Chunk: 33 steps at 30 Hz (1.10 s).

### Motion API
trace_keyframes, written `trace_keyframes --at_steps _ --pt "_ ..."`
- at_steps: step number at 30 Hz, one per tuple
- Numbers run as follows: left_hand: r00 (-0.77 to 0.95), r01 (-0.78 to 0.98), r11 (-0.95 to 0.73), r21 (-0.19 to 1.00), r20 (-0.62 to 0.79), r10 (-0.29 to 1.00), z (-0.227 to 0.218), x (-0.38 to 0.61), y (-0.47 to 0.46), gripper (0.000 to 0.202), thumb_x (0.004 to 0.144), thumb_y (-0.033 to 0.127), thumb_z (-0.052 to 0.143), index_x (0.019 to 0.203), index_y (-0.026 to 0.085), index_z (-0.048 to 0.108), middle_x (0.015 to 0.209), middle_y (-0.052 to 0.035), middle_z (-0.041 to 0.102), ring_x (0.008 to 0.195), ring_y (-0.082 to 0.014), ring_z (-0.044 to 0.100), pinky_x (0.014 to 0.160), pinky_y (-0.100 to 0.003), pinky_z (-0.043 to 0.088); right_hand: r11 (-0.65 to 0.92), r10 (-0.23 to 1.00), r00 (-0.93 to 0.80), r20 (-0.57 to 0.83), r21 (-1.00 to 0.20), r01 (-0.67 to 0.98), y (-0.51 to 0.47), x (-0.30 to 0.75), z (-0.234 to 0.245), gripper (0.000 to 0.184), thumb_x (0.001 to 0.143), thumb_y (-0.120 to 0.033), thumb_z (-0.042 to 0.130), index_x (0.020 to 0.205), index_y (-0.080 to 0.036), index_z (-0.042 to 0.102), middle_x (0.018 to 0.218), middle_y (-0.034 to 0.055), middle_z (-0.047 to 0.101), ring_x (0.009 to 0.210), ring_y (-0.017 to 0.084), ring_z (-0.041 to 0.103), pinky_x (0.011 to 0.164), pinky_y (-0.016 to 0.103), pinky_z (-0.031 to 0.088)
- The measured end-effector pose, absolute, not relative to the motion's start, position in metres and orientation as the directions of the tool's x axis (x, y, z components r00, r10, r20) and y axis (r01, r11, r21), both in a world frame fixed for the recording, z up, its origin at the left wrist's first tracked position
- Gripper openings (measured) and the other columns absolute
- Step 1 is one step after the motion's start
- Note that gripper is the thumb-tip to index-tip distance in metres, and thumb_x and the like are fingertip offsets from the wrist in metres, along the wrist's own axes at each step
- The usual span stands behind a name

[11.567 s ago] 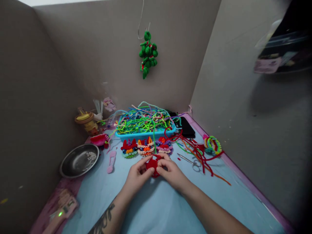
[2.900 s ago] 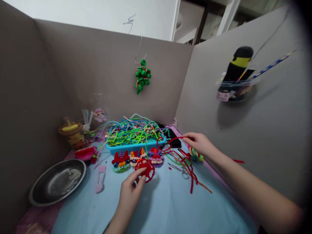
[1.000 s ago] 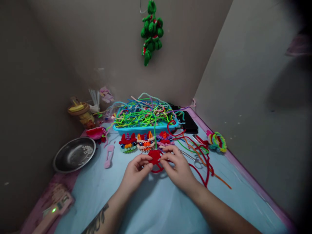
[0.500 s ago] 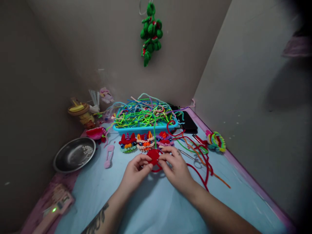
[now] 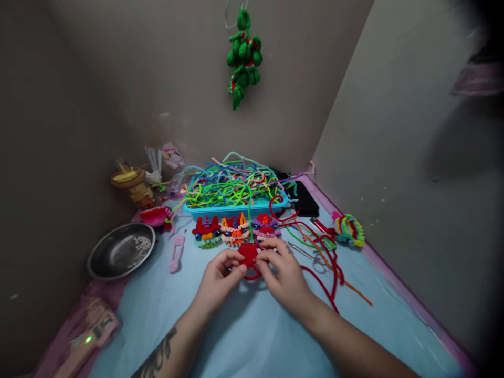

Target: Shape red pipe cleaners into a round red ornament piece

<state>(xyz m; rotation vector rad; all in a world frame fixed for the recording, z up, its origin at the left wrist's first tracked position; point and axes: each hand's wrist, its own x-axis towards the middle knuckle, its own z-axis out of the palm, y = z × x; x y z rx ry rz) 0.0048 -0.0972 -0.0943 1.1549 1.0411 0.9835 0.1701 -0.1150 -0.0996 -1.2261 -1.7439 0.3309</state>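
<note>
The left hand (image 5: 222,276) and right hand (image 5: 284,274) pinch a red chenille disc (image 5: 248,255) by opposite sides, apparently working its rim; the next move calls for a steady left hold. Three horned chenille heads (image 5: 235,231) sit just beyond.

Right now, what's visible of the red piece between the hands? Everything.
The red piece is small and looks fuzzy, like pipe cleaner, with a solid, roundish middle and an open loop along its near edge. The left hand pinches its left side, the right hand its right; fingers hide parts of both edges. It's over the blue cloth, just nearer than three colorful figures. Whether it touches the cloth isn't clear.
</note>
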Motion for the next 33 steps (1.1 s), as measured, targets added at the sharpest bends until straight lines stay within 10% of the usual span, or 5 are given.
trace_keyframes --at_steps 33 --pt "0.264 -0.162 0.164 0.973 -0.117 0.957 -0.104 0.001 -0.096 0.021 0.068 0.027 0.072 0.080 0.016 0.060 0.068 0.0017 0.061 0.063 -0.0083 0.054 0.061 -0.018 0.039 0.272 0.939 0.079 0.334 -0.865 0.421 -0.111 0.169 -0.108 0.011 0.079 -0.019 0.052 0.072 -0.020 0.061 0.106 0.0070 0.052 0.106 0.022 0.052 0.088 0.034 0.044"
